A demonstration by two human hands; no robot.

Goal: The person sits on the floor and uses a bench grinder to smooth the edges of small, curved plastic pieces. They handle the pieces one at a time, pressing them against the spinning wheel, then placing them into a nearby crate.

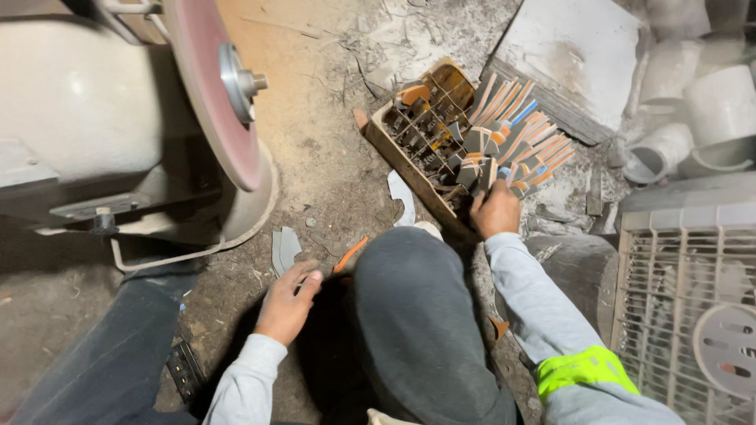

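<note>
Sawdust and scraps cover the floor [331, 157] around the seated person. At 12 o'clock from the raised knee [417, 315] lies a wooden tray [394, 153] packed with orange-handled blades [504, 138], fanned toward 2 o'clock. The right hand [496, 211] rests at the tray's near edge, its grip closed on the handle ends of those blades. The left hand [287, 303] sits at 9 o'clock of the knee, grip loose and released, fingertips near a loose grey blade [284, 249] and an orange-handled piece [349, 255]. A grinding wheel [216, 86] on its machine crowds 10 o'clock. Pipes [693, 102] and a plastic crate [685, 307] hem in the 3 o'clock side. Open floor remains between wheel and tray.
</note>
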